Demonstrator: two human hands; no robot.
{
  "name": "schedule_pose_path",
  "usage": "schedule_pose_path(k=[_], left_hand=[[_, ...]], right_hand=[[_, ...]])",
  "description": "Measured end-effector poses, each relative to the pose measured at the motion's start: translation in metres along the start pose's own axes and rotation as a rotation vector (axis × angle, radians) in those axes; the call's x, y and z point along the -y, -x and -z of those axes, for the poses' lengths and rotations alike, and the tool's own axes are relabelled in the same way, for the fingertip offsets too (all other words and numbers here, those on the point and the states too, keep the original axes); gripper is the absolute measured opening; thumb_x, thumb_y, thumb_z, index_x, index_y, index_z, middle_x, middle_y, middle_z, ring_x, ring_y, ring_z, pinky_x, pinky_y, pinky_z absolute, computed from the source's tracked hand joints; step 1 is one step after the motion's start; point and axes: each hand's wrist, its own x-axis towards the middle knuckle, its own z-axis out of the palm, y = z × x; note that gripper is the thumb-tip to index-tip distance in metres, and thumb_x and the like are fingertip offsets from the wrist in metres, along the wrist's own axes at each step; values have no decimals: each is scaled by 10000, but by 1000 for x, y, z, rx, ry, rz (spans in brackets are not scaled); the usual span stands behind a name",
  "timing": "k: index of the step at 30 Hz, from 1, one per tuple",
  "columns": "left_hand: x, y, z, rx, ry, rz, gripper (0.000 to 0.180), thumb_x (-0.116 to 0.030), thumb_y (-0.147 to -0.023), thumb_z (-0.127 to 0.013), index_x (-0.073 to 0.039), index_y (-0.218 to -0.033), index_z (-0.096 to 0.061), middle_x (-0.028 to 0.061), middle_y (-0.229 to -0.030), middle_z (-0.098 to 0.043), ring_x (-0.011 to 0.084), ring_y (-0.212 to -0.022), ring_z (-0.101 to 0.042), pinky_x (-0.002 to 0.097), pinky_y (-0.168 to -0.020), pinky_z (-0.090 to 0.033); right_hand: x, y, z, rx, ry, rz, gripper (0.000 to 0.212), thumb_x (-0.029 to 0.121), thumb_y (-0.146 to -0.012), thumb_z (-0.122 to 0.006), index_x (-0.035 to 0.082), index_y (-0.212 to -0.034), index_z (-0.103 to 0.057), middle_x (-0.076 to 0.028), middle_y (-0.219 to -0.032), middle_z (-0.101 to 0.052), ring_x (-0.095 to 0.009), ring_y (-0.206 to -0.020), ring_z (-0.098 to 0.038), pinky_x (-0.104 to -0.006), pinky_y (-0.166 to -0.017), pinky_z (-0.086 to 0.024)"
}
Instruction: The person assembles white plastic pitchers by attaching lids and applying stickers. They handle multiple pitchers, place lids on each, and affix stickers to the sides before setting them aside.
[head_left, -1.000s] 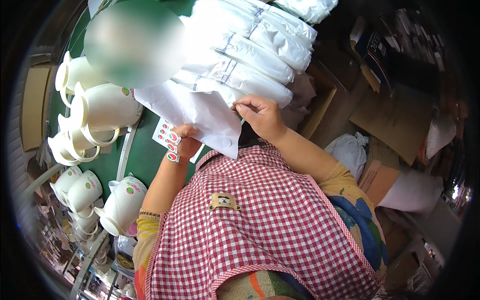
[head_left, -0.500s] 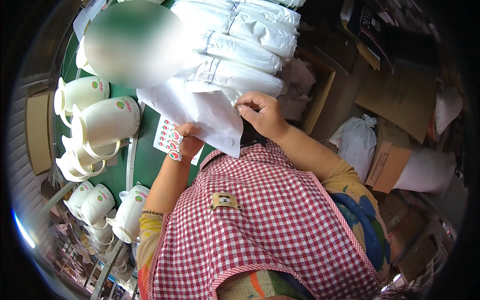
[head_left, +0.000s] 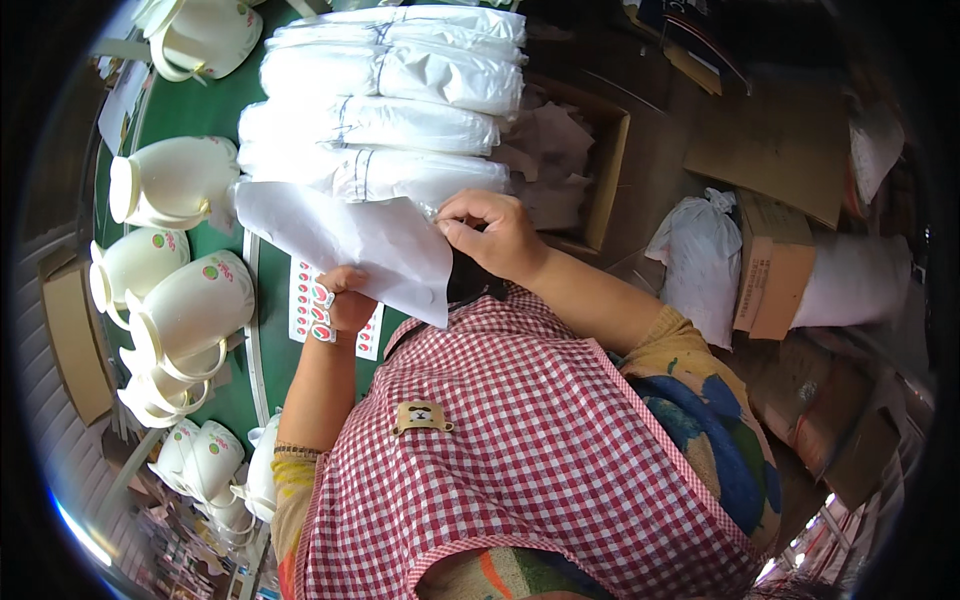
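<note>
My left hand (head_left: 350,303) grips the lower edge of a white paper sheet (head_left: 350,235), thumb on top. A faint round mark shows near the sheet's lower right corner. Several red, green and white stickers (head_left: 321,312) cling to the back of that hand and its fingers. My right hand (head_left: 495,235) is closed in a pinch beside the sheet's upper right edge; what its fingertips hold is too small to make out. Partly under my left hand and wrist lies a sticker sheet (head_left: 367,338) with rows of similar round prints.
Bundles of white plastic bags (head_left: 420,125), tied with dark string, lie beyond the sheet. Cream pitchers (head_left: 205,300) line the green worktop (head_left: 200,110) on the left. An open carton (head_left: 612,180) with crumpled material stands right, with a tied white sack (head_left: 700,265) and another cardboard box (head_left: 775,265).
The whole view has shifted, so hands, sheet and bag bundles sit further left in the picture. Both hands keep nearly the same hold and place relative to the sheet.
</note>
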Motion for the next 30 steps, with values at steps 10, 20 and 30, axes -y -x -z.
schedule_pose_path(k=[10,20,30], left_hand=[[25,-90,-99,138,-560,339,379,-67,-763,-578,58,-1121,-578,205,-1079,-624,314,-992,-623,414,-911,-499],[91,-153,-149,9,-598,266,532,-164,-823,-710,21,-1286,-526,177,-1231,-573,233,-1092,-592,380,-902,-478],[-139,-24,61,-691,-296,-605,333,-135,-782,-682,-87,-1089,-563,15,-948,-603,153,-871,-584,308,-780,-435]], right_hand=[[-17,40,182,-799,-116,-358,171,118,-907,-615,-23,-1001,-638,-99,-881,-691,-164,-763,-680,-238,-650,-495],[-9,19,152,-618,66,-219,161,70,-914,-584,-50,-1001,-646,-119,-902,-691,-157,-752,-662,-239,-673,-496],[0,-71,96,-265,-43,-110,124,28,-902,-585,-42,-978,-655,-96,-874,-683,-119,-734,-631,-219,-674,-483]])
